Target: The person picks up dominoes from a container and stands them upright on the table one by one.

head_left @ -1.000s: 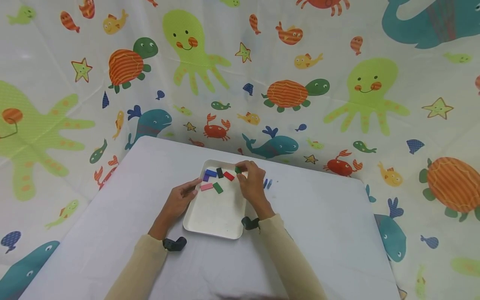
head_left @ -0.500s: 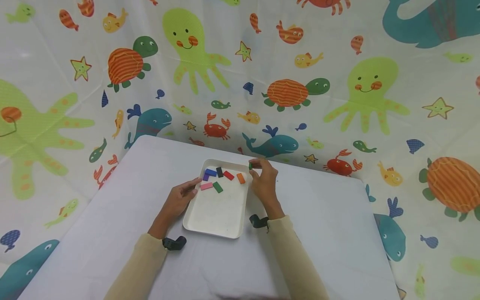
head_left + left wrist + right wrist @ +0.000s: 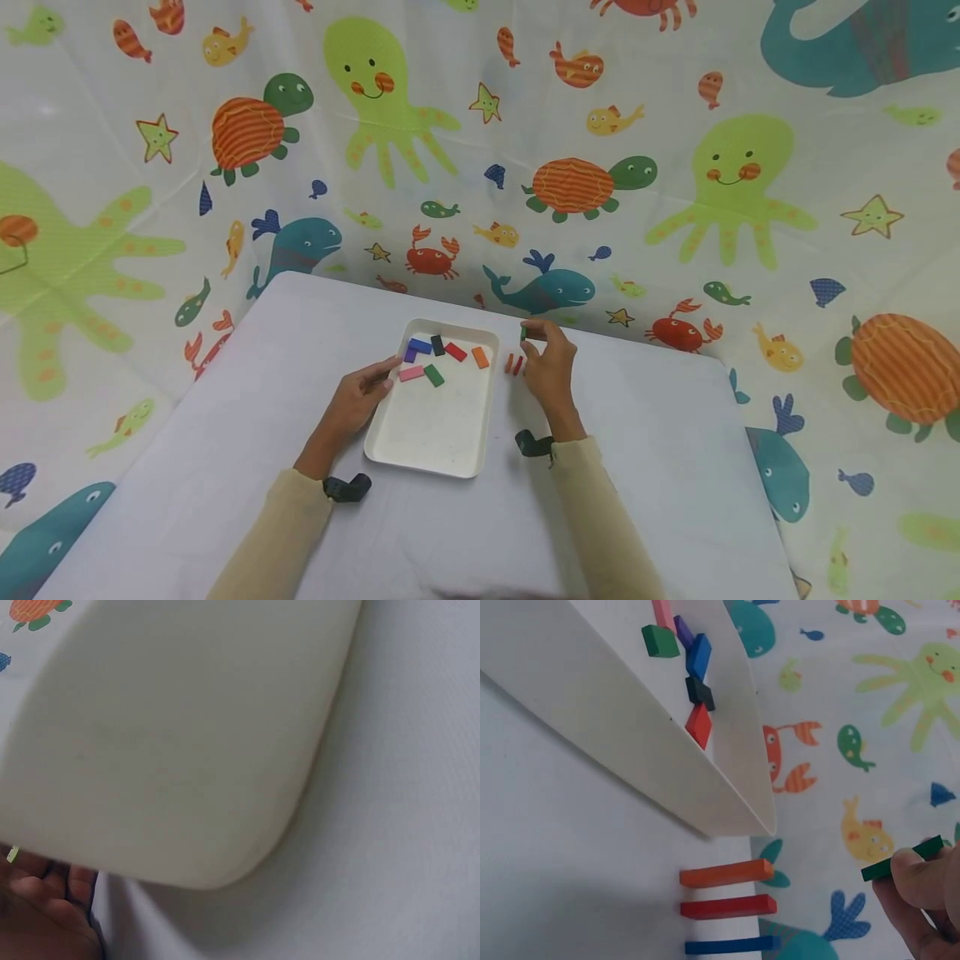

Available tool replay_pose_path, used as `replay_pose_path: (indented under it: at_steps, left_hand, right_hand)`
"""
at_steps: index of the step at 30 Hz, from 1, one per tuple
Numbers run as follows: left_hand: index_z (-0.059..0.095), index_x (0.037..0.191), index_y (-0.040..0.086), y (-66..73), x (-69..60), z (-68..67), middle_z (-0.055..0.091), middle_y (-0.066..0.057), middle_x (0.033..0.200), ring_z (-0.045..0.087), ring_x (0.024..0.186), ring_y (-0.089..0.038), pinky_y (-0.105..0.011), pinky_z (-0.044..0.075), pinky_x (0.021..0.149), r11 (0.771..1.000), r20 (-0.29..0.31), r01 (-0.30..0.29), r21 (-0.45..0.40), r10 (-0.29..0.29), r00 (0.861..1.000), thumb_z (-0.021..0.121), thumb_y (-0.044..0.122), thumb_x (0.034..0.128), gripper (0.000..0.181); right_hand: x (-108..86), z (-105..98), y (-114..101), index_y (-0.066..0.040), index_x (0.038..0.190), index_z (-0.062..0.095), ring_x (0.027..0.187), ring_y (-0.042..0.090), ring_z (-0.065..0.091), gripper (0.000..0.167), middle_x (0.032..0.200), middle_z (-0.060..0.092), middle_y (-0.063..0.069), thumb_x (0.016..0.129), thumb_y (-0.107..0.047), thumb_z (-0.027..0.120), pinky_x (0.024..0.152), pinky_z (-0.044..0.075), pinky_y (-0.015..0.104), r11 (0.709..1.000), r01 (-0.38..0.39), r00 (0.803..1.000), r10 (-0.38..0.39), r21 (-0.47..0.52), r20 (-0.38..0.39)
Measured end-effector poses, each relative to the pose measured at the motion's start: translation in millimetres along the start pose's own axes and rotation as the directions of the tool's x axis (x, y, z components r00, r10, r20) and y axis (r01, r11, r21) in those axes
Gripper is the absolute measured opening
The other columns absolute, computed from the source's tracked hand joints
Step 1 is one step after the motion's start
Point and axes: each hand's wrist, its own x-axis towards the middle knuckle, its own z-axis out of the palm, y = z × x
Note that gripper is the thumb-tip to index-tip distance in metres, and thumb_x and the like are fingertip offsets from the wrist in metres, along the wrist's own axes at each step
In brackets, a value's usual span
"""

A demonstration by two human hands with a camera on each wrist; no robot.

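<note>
My right hand [image 3: 551,362] pinches a green domino [image 3: 902,859] between thumb and fingers, raised above the table just right of the tray. Standing on edge in a row below it are an orange domino [image 3: 727,874], a red domino [image 3: 727,907] and a blue domino [image 3: 731,946]; in the head view the hand hides the blue one. My left hand [image 3: 356,402] holds the left rim of a white tray [image 3: 427,450], with some fingers outside its wall. Inside the tray's far half lie several loose dominoes, among them an orange one [image 3: 480,357], a pink one [image 3: 412,374] and another green one [image 3: 434,376].
A white cloth covers the table [image 3: 660,467], whose far edge runs just behind the tray. Beyond it hangs a curtain [image 3: 600,50] printed with sea animals. Each wrist carries a small black camera, such as the left one [image 3: 347,487].
My right hand has moved right with the green domino, from over the tray to beside it. The tray's orange domino and the standing orange and red ones came into sight. The left hand stays put.
</note>
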Motion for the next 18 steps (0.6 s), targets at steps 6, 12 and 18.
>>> replay_pose_path:
  at_steps: [6,12,18]
  left_hand:
    - [0.053,0.158,0.024,-1.9,-0.8,-1.1,0.041,-0.007,0.171,0.042,0.157,-0.035,-0.050,0.042,0.123,1.000,0.004,-0.012,-0.010,0.012,1.000,0.056,0.021,0.1116,0.047]
    - [0.053,0.158,0.021,-4.2,0.3,-1.9,0.042,-0.008,0.171,0.043,0.156,-0.036,-0.050,0.041,0.123,0.999,-0.001,-0.050,0.002,0.050,0.999,0.056,0.019,0.1111,0.047]
    - [0.053,0.158,0.021,-4.9,1.5,-1.1,0.042,-0.008,0.170,0.042,0.157,-0.035,-0.050,0.041,0.123,0.999,-0.002,-0.049,0.008,0.049,0.999,0.057,0.019,0.1109,0.047]
  right_hand:
    - [0.7,-10,7,-0.012,0.127,0.068,0.118,0.026,0.070,0.033,0.122,0.073,0.007,0.098,0.003,0.071,0.122,0.047,0.052,0.999,-0.038,0.999,0.038,0.004,-0.020]
    - [2.0,-18,13,-0.013,0.127,0.068,0.119,0.028,0.070,0.033,0.122,0.072,0.008,0.098,0.003,0.071,0.123,0.045,0.053,0.999,-0.047,0.998,0.047,-0.001,-0.043]
    - [2.0,-23,20,-0.012,0.128,0.067,0.120,0.028,0.070,0.031,0.124,0.072,0.009,0.100,0.001,0.069,0.122,0.047,0.053,0.996,-0.085,0.995,0.084,-0.009,-0.061]
